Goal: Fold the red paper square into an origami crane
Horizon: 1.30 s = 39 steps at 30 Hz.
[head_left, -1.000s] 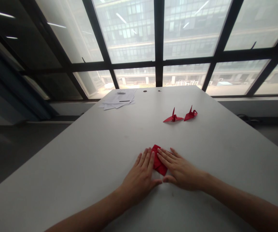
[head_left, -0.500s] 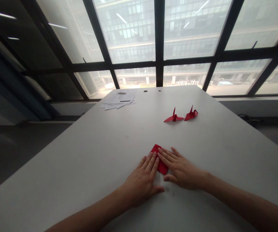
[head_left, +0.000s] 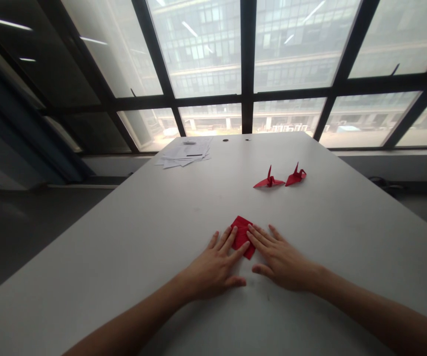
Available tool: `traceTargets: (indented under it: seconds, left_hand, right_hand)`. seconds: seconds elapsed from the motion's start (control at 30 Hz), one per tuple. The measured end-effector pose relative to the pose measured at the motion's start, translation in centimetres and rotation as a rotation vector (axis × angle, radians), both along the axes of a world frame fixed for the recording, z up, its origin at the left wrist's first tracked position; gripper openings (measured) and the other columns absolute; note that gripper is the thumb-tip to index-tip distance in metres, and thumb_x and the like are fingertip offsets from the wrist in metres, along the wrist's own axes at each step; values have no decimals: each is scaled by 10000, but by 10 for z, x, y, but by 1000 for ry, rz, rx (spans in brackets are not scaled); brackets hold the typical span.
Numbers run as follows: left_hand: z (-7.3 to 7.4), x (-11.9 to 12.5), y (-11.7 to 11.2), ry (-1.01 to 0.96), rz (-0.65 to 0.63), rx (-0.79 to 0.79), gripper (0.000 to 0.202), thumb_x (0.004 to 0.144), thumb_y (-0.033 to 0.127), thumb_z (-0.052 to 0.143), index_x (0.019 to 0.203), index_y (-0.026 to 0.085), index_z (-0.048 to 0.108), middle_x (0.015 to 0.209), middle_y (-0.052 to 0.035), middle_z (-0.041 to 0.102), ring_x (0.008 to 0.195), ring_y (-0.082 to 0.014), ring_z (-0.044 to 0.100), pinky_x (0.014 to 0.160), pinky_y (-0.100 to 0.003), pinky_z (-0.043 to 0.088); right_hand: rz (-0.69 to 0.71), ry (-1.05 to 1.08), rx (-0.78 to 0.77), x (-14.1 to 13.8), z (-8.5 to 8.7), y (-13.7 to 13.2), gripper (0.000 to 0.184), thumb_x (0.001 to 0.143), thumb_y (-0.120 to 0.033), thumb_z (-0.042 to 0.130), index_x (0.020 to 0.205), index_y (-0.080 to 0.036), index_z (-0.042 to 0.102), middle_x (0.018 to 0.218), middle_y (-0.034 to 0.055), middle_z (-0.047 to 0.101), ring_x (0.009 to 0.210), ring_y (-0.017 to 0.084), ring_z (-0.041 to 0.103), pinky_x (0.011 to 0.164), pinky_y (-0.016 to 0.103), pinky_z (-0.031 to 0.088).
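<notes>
A small folded square of red paper (head_left: 240, 236) lies flat on the white table, one corner pointing away from me. My left hand (head_left: 217, 264) is open, its fingertips resting on the paper's left side and lower part. From the right, my right hand (head_left: 278, 257) lies open too, with its fingertips on the paper's right edge. Both thumbs are spread out over the table, off the paper. The fingers hide parts of the side edges. Beyond the hands stand two red origami cranes, the left crane (head_left: 270, 181) and the right crane (head_left: 295, 176), close together.
The white table (head_left: 154, 222) reaches toward large dark-framed windows. At its far left lies a stack of papers (head_left: 184, 152) with a dark, thin strip on it. A small dark round spot (head_left: 225, 140) shows near the far edge.
My fingers have spread apart toward the sides, so more of the red paper shows between them. The paper sits slightly farther from me. The cranes keep their places on the table.
</notes>
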<state>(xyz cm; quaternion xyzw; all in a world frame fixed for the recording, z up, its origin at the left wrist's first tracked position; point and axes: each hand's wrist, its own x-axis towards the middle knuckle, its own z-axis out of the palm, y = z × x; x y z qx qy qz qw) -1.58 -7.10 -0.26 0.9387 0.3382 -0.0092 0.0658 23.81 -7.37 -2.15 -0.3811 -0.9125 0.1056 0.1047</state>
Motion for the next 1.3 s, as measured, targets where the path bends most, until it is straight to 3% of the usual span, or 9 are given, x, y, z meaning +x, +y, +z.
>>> traceTargets:
  seconds: [0.27, 0.53, 0.67, 0.77, 0.97, 1.1, 1.3]
  left_hand:
    - [4, -2, 0, 24, 16, 2, 878, 919, 700, 411, 1582, 211, 108, 1630, -199, 74, 1511, -345, 39, 1180, -570, 165]
    - [-3, 0, 1, -23, 48, 44, 867, 931, 705, 366, 1578, 176, 136, 1631, -188, 106, 1510, -352, -2, 1184, -580, 146]
    - [-5, 1, 8, -46, 24, 62, 780, 978, 630, 354, 1569, 157, 163, 1617, -161, 214, 1511, -292, 144, 1207, -533, 145]
    - [-5, 2, 10, -68, 21, 93, 700, 982, 549, 452, 1542, 174, 262, 1589, -151, 310, 1476, -291, 276, 1199, -520, 197]
    - [6, 5, 11, -207, 33, 147, 411, 937, 370, 628, 1325, 252, 562, 1340, -79, 598, 1232, -251, 550, 1117, -468, 354]
    - [7, 7, 15, -246, -28, 157, 228, 923, 335, 655, 1135, 251, 664, 1157, -54, 652, 1077, -225, 593, 987, -396, 453]
    - [4, 7, 17, -267, -110, 187, 169, 983, 320, 563, 1056, 229, 686, 1094, -44, 681, 1058, -200, 614, 944, -355, 480]
  right_hand:
    - [-1, 27, 18, 0, -3, 1, 787, 973, -602, 414, 1578, -189, 127, 1614, 133, 201, 1505, 287, 152, 1213, 579, 125]
    - [-3, 8, 0, 0, -1, 1, 790, 979, -612, 378, 1581, -186, 95, 1621, 126, 172, 1509, 282, 136, 1213, 581, 99]
    - [4, 22, 0, 0, -2, 1, 777, 984, -590, 390, 1581, -191, 92, 1623, 118, 165, 1507, 282, 146, 1211, 582, 112]
    - [0, 27, -4, -1, 0, 1, 750, 989, -560, 407, 1580, -193, 127, 1621, 113, 174, 1505, 283, 161, 1208, 586, 120]
    - [-31, 90, -36, -3, 9, 5, 551, 1009, -396, 432, 1526, -225, 343, 1575, 89, 340, 1466, 257, 296, 1199, 574, 167]
    - [-4, 147, -64, -2, 13, 9, 457, 1003, -290, 422, 1456, -248, 460, 1518, 72, 450, 1432, 239, 366, 1185, 571, 194]
    - [-10, 161, -78, -1, 15, 9, 438, 1000, -313, 440, 1430, -252, 494, 1505, 65, 471, 1421, 241, 382, 1187, 559, 185]
